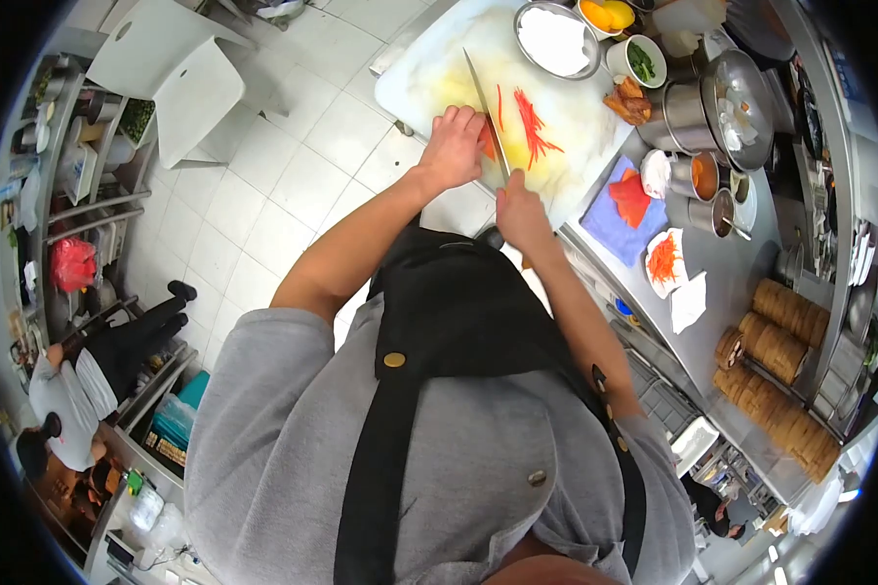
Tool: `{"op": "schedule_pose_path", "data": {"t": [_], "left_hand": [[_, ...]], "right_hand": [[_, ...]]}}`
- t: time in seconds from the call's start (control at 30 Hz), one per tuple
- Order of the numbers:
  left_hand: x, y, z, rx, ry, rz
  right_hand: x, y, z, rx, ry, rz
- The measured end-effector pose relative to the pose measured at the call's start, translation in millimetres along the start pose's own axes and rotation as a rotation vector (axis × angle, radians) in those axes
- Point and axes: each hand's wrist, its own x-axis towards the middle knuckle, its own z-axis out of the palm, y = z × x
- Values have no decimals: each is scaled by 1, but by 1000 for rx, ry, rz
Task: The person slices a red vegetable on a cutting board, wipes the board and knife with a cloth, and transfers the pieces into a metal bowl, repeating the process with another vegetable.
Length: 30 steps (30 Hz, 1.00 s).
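Note:
My right hand (523, 212) is closed round the handle of a long knife (483, 97), whose blade points away from me over the white cutting board (419, 80). Just left of the blade, my left hand (453, 146) presses its bent fingers on a red-orange vegetable piece (488, 142), mostly hidden under them. Thin red strips (532, 125) lie in a loose pile right of the blade. At the board's top right stand a metal bowl of something white (553, 41) and a small bowl of chopped greens (641, 60).
Right of the board, a blue cloth (610, 212) bears red pieces (630, 200), near metal pots (714, 210) and a dish of orange shreds (663, 261). Bamboo steamers (776, 414) stand further along the counter. A white chair (200, 97) and another person (78, 385) are at left.

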Motion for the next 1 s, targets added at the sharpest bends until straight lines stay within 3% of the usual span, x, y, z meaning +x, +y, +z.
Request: {"op": "schedule_pose_path", "data": {"t": [0.23, 0.6, 0.8, 0.9, 1.0], "left_hand": [[-1, -4, 6, -24, 85, 31], [0, -5, 5, -14, 44, 28], [1, -4, 2, -17, 30, 20], [3, -2, 3, -18, 15, 18], [3, -4, 4, 0, 7, -4]], "right_hand": [[-21, -2, -12, -13, 42, 6], [-18, -11, 7, -26, 43, -4], [16, -8, 16, 11, 37, 15], [41, -15, 3, 53, 102, -88], [26, -15, -13, 44, 118, -11]]}}
